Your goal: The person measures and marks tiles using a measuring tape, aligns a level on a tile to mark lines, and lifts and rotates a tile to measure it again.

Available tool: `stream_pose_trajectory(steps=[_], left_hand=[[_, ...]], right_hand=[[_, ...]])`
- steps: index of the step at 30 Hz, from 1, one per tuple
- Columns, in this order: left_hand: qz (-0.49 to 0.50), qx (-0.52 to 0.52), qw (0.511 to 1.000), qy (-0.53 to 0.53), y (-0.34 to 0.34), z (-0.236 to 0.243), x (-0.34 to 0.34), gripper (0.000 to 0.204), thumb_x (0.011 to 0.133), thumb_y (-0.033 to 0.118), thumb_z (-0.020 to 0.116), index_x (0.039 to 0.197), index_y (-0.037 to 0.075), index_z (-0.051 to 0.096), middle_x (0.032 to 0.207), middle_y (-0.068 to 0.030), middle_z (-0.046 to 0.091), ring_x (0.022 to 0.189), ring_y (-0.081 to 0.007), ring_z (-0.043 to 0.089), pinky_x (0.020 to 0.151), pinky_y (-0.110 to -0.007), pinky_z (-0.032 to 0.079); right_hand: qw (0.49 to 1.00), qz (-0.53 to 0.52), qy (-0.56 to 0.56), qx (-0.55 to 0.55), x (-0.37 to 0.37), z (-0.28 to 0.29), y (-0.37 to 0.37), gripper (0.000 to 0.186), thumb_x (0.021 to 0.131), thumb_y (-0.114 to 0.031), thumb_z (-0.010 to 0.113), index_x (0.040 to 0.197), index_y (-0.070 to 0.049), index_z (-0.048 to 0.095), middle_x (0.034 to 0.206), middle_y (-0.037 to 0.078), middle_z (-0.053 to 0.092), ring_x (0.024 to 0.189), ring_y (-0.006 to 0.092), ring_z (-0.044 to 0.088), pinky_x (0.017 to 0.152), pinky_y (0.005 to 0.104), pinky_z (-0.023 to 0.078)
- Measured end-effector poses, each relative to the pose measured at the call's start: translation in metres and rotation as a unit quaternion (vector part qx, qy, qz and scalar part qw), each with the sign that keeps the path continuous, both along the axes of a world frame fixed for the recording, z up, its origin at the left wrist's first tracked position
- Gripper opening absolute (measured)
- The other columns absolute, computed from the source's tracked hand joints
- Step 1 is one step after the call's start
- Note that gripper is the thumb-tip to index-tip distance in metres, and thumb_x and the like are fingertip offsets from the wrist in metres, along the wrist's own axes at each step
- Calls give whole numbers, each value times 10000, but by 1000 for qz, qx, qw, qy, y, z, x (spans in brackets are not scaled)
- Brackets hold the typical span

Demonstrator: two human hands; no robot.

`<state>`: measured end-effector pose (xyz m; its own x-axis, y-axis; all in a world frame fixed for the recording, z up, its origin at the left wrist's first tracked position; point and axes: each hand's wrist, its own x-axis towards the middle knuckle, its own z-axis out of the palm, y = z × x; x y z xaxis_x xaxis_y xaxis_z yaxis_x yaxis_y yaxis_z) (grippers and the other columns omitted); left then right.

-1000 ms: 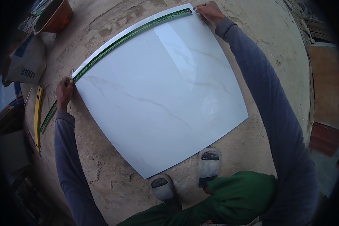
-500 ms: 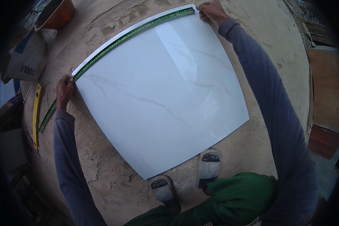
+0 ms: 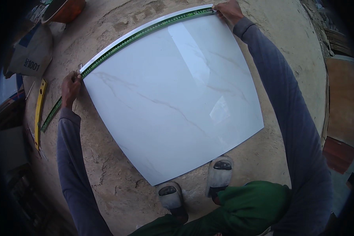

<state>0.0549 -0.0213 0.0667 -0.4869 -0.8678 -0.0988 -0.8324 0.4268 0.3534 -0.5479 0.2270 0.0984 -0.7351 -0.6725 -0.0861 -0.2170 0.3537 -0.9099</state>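
A large white marble-patterned tile [image 3: 165, 110] lies on the concrete ground. A green measuring tape [image 3: 145, 31] stretches along its far edge. My left hand [image 3: 71, 84] pinches the tape at the tile's far left corner; my right hand [image 3: 227, 11] grips its other end at the far right corner, fingertips at the tile's edge. Another green marked length [image 3: 51, 114] runs on the ground left of my left hand; whether it is the same tape I cannot tell. Beside it lies a yellow spirit level [image 3: 40, 114].
An orange bucket [image 3: 63, 13] and a printed sack [image 3: 27, 55] stand at the upper left. My sandalled feet [image 3: 219, 177] are at the tile's near edge. Brown and reddish boards [image 3: 342, 98] line the right, beyond the edge of the concrete.
My view has shifted slightly, so the far edge, tape and both hands appear a little higher and farther right. Both hands keep their places on the tape.
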Motion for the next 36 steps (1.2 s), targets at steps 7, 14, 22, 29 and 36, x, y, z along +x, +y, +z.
stream_pose_trajectory(steps=[7,14,22,29,36], left_hand=[[16,9,1000,-5,7,9,-4,199,1017,207,650,1054,24,721,818,-124,669,787,-227,601,770,-398,477],[33,16,999,5,9,10,-7,242,997,250,692,1124,63,777,943,-195,759,880,-310,715,817,-419,531],[26,14,999,40,6,3,16,302,1016,285,695,1187,52,782,1044,-181,779,958,-285,718,877,-412,532],[51,57,995,63,2,1,13,295,1002,283,713,1184,69,803,1109,-193,792,1038,-331,746,938,-428,559],[12,81,994,67,-14,-1,21,353,1024,301,693,1244,40,783,1094,-161,791,992,-256,732,922,-399,541]], right_hand=[[999,0,9,33,-26,-31,-14,273,803,13,674,1056,87,745,725,102,656,578,222,599,468,374,472],[993,75,73,49,-42,-57,-6,348,928,-232,738,667,-20,649,598,9,565,507,100,497,476,310,375],[980,93,132,114,-56,-72,-18,427,966,-313,710,658,-22,654,592,3,558,515,114,505,512,348,374],[986,81,104,100,-45,-70,-11,404,979,-299,723,692,-17,685,607,-7,558,535,101,506,520,330,374],[990,81,65,95,-57,-72,-17,336,990,-289,734,895,30,784,673,-19,578,569,85,511,528,298,388]])
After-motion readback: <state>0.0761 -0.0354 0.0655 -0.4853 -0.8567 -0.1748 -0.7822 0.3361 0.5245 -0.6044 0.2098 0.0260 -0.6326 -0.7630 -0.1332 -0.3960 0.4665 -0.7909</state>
